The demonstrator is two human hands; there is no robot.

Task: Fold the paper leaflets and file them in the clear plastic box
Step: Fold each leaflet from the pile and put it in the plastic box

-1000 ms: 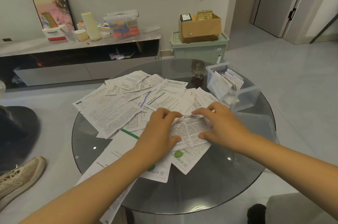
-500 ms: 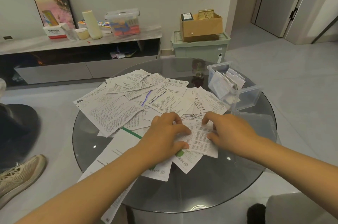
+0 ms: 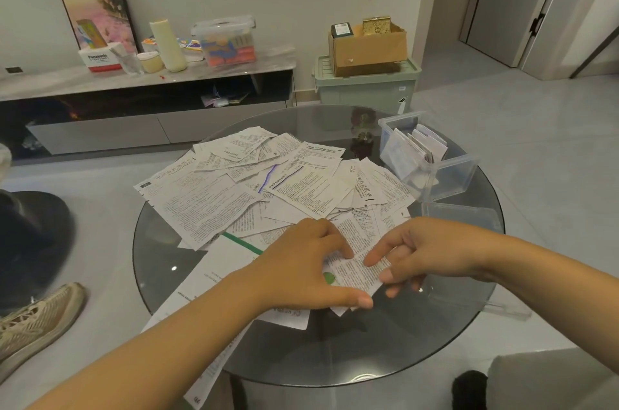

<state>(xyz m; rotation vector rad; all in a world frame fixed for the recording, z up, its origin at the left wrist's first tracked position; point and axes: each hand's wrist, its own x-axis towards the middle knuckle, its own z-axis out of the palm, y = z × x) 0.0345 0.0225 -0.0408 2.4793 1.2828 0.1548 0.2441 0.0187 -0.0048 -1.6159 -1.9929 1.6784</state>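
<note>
A folded leaflet [image 3: 358, 270] with small print and a green spot lies near the front of the paper pile. My left hand [image 3: 308, 275] presses it down, index fingertip on its upper part and thumb along its lower edge. My right hand [image 3: 422, 255] pinches the leaflet's right edge between thumb and fingers, index finger pointing onto the sheet. Several unfolded leaflets [image 3: 234, 195] overlap across the round glass table [image 3: 301, 352]. The clear plastic box [image 3: 450, 176] stands at the right back of the table with several folded leaflets upright inside.
The box's clear lid [image 3: 465, 215] lies flat just in front of the box. A shoe [image 3: 37, 319] and a dark round seat [image 3: 30, 235] are on the floor to the left. A low cabinet [image 3: 147, 87] and a green crate [image 3: 365, 84] stand behind the table.
Both hands have drawn the leaflet nearer to the table's front edge. My right hand has gone from lying flat on the sheet to pinching its right edge.
</note>
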